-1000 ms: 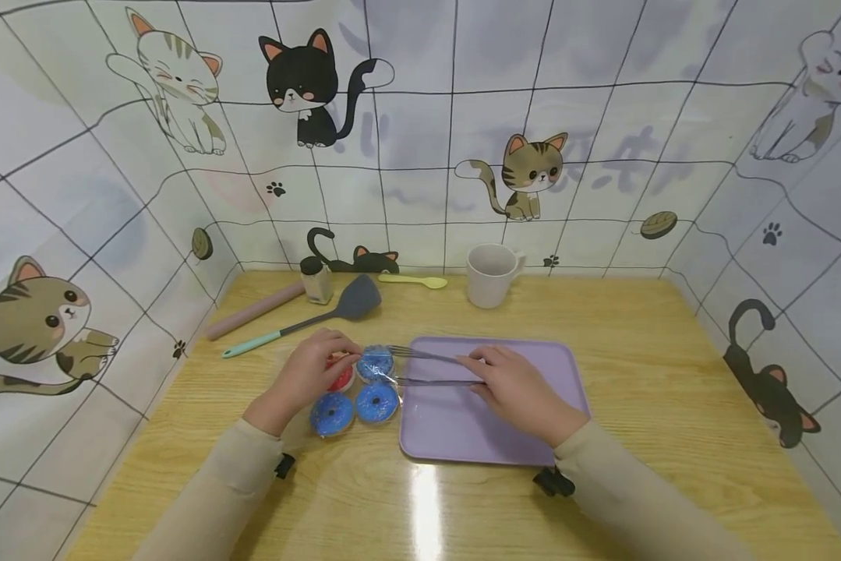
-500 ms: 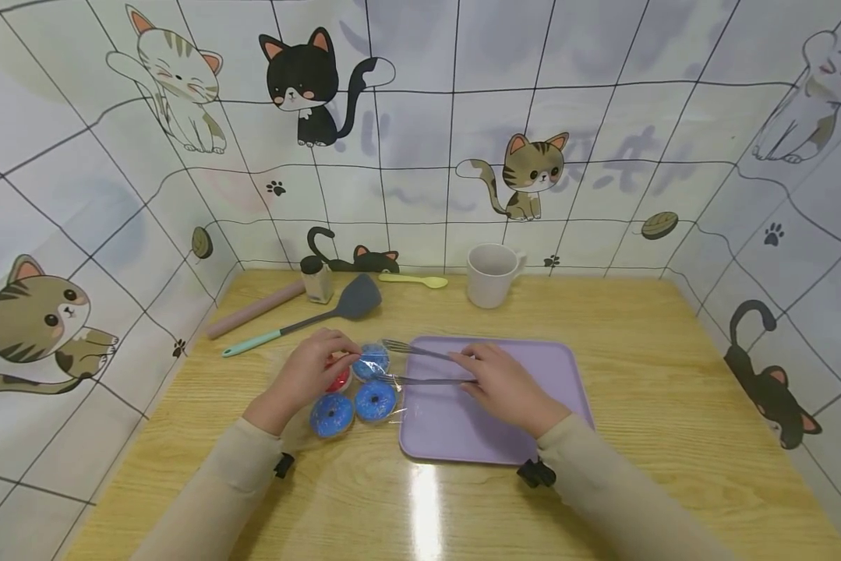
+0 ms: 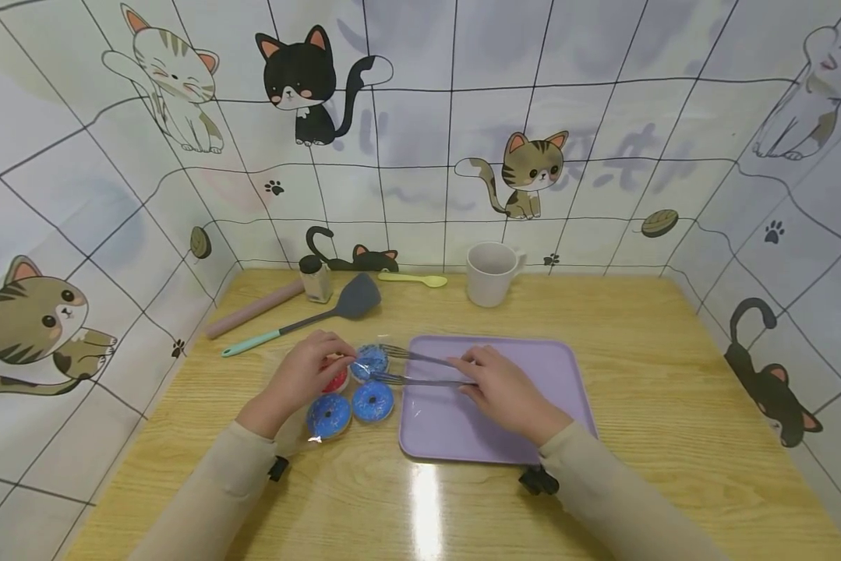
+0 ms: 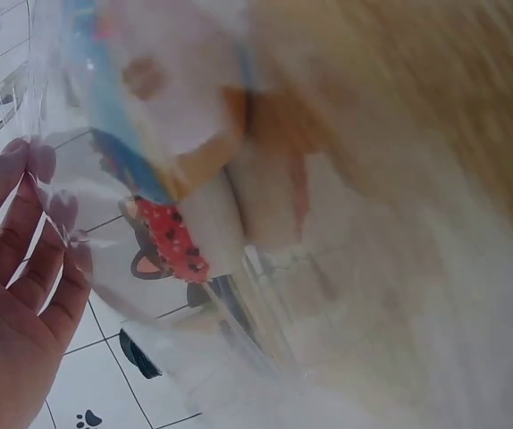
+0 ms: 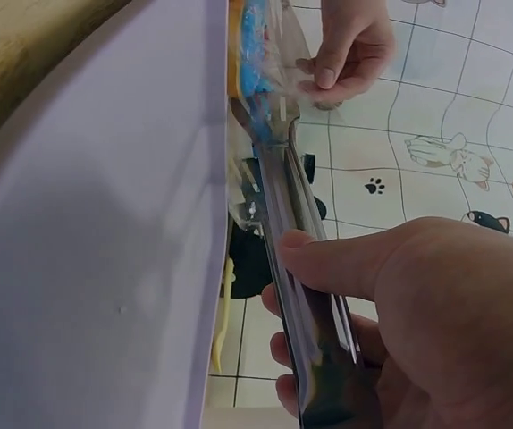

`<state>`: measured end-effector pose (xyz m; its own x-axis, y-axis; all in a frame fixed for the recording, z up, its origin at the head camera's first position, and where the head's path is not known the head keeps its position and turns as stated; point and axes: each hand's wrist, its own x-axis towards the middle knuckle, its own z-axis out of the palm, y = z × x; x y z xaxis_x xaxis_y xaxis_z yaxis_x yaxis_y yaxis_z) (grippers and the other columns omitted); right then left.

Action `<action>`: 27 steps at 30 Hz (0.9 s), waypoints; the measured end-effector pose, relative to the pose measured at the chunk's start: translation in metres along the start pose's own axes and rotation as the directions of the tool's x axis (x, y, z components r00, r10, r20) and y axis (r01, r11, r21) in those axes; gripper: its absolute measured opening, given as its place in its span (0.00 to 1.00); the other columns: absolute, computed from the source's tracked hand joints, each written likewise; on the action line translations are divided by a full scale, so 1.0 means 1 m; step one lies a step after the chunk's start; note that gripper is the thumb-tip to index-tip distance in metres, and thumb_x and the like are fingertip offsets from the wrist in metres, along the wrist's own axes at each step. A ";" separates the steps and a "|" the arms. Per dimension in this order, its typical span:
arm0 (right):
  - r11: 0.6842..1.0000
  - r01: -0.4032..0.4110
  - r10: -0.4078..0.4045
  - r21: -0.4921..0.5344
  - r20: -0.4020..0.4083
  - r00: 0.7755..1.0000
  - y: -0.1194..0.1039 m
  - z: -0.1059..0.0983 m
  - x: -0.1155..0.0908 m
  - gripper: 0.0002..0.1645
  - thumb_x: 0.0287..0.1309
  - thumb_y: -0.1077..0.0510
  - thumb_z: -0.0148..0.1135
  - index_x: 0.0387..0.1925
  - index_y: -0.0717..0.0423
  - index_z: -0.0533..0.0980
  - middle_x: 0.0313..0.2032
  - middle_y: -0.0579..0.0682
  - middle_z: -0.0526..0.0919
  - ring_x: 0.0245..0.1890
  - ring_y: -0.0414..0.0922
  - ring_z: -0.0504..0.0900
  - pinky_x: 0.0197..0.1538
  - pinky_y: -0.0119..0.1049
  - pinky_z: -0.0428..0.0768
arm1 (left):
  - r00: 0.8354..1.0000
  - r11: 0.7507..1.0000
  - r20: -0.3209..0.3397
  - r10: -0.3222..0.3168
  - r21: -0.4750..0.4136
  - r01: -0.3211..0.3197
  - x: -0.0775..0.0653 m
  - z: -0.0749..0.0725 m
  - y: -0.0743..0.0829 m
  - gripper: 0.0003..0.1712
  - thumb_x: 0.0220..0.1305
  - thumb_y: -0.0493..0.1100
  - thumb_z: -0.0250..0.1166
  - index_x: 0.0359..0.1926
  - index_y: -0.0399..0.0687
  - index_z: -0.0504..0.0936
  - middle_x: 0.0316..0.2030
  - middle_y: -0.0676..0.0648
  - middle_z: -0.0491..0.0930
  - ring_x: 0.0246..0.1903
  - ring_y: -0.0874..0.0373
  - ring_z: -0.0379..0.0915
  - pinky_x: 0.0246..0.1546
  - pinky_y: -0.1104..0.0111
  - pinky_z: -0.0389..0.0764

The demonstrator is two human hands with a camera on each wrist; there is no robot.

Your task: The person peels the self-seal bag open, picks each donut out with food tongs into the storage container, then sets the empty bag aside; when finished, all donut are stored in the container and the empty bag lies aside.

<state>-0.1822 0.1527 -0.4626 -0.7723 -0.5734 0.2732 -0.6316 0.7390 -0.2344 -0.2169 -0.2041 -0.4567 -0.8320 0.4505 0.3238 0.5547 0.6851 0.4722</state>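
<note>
My left hand [image 3: 297, 383] pinches the edge of a clear plastic bag [image 4: 328, 349] between thumb and fingertips. Inside the bag lie a red donut [image 3: 334, 379] and several blue ones, such as the front-left blue donut [image 3: 329, 416] and the front-right blue donut [image 3: 373, 403]. My right hand [image 3: 507, 393] grips metal tongs [image 3: 430, 382], thumb on one arm and fingers under the other. The tongs' spread tips reach into the bag, overlapping the back-right blue donut [image 3: 368, 363]. The red donut is partly hidden behind my left fingers.
A purple tray [image 3: 490, 440] lies beneath the tongs and right hand, just right of the bag. Behind stand a rolling pin [image 3: 255, 310], a seasoning jar [image 3: 316, 282], a spatula [image 3: 357, 298], a yellow spoon [image 3: 420, 280] and a mug [image 3: 489, 274], before the wall.
My right hand has moved slightly left, bringing the tongs' tips further into the bag over the back-right blue donut. The donuts and left hand have shifted a little left.
</note>
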 end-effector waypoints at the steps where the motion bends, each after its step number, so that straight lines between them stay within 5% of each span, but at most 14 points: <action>1: 1.000 0.004 -0.004 -0.005 -0.010 1.000 0.001 -0.001 -0.002 0.31 0.61 0.59 0.74 0.65 0.53 0.78 0.49 0.51 0.83 0.50 0.49 0.81 0.54 0.46 0.83 | 1.000 1.000 0.000 0.000 -0.002 0.000 0.000 0.000 0.000 0.05 0.67 0.40 0.72 0.42 0.48 0.90 0.38 0.53 0.86 0.42 0.56 0.77 0.45 0.56 0.82; 16: 1.000 -0.010 0.012 0.013 -0.124 0.992 0.025 -0.011 -0.043 0.34 0.59 0.59 0.76 0.67 0.49 0.78 0.50 0.50 0.82 0.53 0.49 0.80 0.56 0.47 0.82 | 0.999 0.999 0.018 -0.042 0.008 0.042 -0.004 0.002 -0.006 0.05 0.68 0.43 0.71 0.43 0.50 0.90 0.40 0.55 0.85 0.43 0.57 0.77 0.44 0.58 0.83; 27: 1.000 -0.025 0.020 -0.018 -0.207 0.978 0.029 -0.014 -0.059 0.31 0.56 0.62 0.77 0.63 0.57 0.80 0.48 0.53 0.82 0.47 0.50 0.80 0.48 0.47 0.80 | 0.998 0.998 0.022 -0.060 0.018 0.060 -0.004 0.002 0.000 0.05 0.66 0.41 0.73 0.43 0.51 0.90 0.40 0.53 0.86 0.43 0.56 0.77 0.45 0.57 0.84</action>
<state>-0.1542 0.2131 -0.4729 -0.7543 -0.4726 0.4557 -0.6112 0.7591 -0.2242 -0.2135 -0.2043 -0.4599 -0.8637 0.4212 0.2767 0.5039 0.7211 0.4755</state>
